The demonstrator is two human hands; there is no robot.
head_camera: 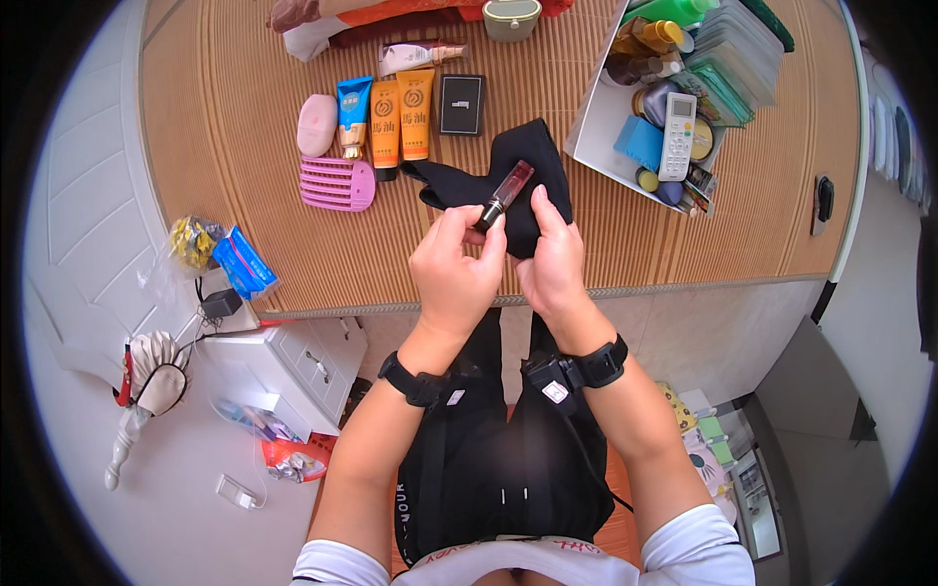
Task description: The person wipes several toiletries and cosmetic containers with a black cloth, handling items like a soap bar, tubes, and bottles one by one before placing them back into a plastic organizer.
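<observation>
Between the thumb and fingers of my left hand (458,264) is the black cap end of a small clear lip gloss tube (508,188), dark red at its far end. It tilts up and to the right over a black cloth (546,157). My right hand (553,260) grips that cloth near its right lower edge, thumb on top and fingers underneath. Part of the cloth trails left across the bamboo mat (293,249). Beyond it lie two orange tubes (415,117), a blue tube (353,110) and a black box (462,105).
At right, a white bin (586,139) holds bottles, a remote control (678,135) and packets. Left of the cloth lie a pink comb (337,183) and a pink oval case (317,124). A blue packet (245,264) sits at the mat's left edge, above a white cabinet (293,366).
</observation>
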